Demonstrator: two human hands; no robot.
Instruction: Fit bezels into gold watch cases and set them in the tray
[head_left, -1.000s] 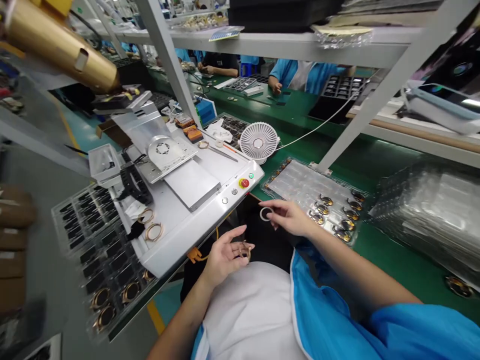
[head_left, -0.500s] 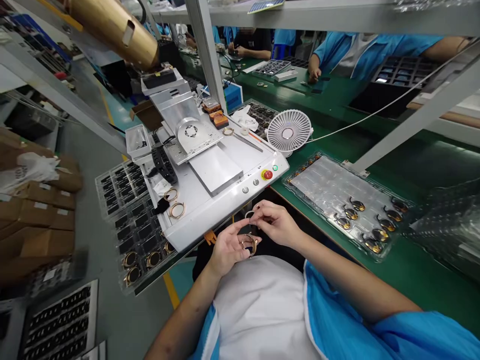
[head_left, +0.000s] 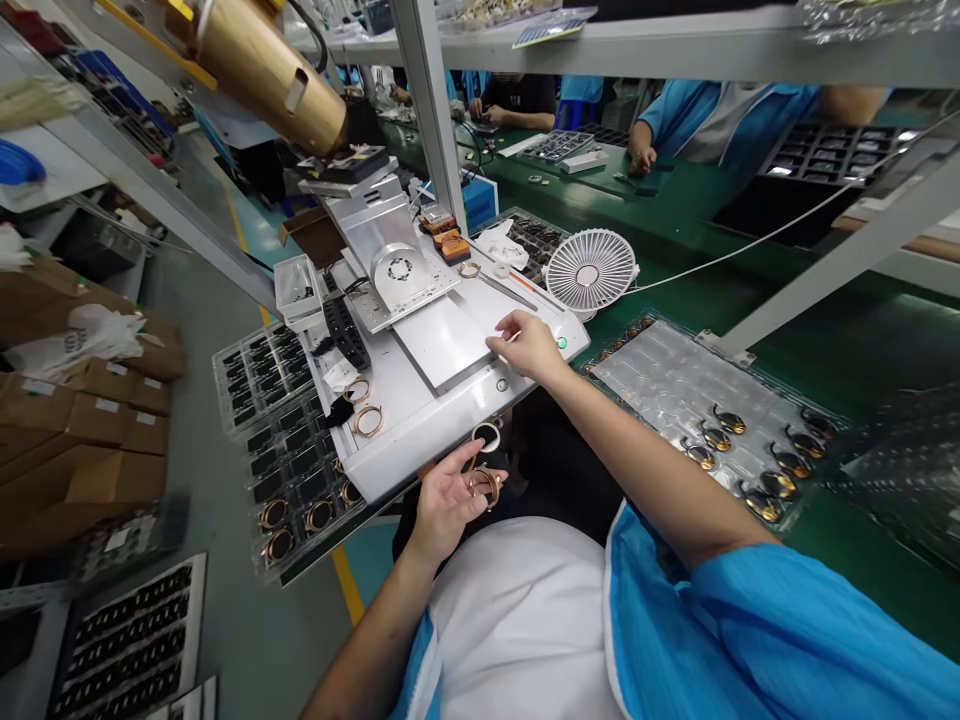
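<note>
Machine top (head_left: pixel 397 385), right hand (head_left: pixel 531 348) now above, white ring (head_left: pixel 492 448) released

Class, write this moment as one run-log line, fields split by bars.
left hand: gold ring, white ring at index finger | right hand: by plate edge, contact unclear | fan: beyond right hand

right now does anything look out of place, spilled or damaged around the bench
Nothing obviously spilled or damaged. Slightly untidy, though: crumpled white material lies near the fan, and two gold rings lie loose on the white machine, unlike the gold-rimmed pieces seated in the tray beside it.
</note>
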